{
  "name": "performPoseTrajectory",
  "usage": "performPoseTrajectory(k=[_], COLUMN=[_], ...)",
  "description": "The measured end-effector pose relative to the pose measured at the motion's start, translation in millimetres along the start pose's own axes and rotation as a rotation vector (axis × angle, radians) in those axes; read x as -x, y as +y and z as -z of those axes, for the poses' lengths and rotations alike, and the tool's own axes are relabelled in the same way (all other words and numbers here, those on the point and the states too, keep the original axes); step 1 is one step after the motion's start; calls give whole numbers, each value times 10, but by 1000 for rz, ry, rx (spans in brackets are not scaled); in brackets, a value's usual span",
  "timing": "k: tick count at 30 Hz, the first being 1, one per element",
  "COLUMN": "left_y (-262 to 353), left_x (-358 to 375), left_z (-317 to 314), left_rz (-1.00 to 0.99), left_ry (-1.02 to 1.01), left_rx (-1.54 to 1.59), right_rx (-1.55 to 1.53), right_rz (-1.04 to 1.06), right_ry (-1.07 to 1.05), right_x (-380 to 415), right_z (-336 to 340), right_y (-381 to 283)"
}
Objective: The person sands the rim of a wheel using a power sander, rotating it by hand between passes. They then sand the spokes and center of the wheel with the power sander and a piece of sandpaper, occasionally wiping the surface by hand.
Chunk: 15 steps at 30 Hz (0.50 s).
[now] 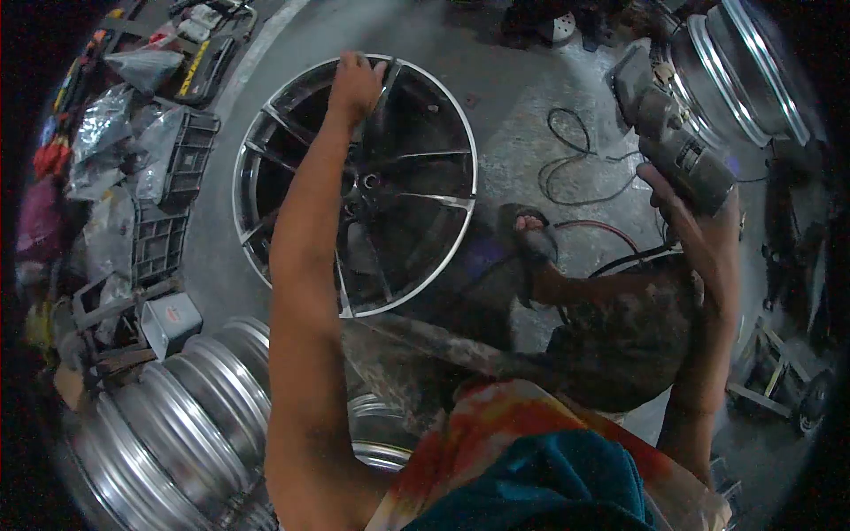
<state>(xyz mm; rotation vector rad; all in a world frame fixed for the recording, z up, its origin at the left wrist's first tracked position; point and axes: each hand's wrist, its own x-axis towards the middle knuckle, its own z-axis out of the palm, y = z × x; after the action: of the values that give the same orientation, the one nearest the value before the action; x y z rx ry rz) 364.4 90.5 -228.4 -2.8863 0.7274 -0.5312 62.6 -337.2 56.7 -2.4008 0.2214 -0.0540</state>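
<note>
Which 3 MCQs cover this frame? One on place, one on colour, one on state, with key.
1. Where does the left hand rest?
A. on the far rim of the wheel
B. on the cable
C. on the crate

2. What colour is the cable on the floor?
A. yellow
B. black
C. white

3. How is the sander held?
A. lying on the floor
B. pressed flat on the wheel
C. raised in the right hand, clear of the wheel

Key: 1 A, the fingers sit on the wheel's top edge, farthest from the person. 2 B, the loops show dark against the grey concrete. 3 C, the hand grips the tool's body up in the air to the right of the wheel, with floor between them.
</note>
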Motion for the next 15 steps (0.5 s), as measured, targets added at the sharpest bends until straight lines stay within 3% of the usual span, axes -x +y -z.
performPoseTrajectory(k=[1,3,7,9,14,15], left_y=[85,260,537,599,993,1057], left_x=[-14,11,37,69,325,383], left_z=[96,228,357,442,811,830], left_rz=[0,-187,-156,-442,-539,-571], left_ry=[1,53,150,144,112,87], left_rx=[3,-11,233,69,-32,-33], right_rx=[7,5,11,60,101,101], right_rz=[7,20,58,68,9,124], right_ry=[-21,-22,-23,4,-37,-12], right_x=[-9,-14,-32,-47,20,9], right_z=[1,-1,-10,-35,-37,-62], right_y=[-9,-15,66,189,63,101])
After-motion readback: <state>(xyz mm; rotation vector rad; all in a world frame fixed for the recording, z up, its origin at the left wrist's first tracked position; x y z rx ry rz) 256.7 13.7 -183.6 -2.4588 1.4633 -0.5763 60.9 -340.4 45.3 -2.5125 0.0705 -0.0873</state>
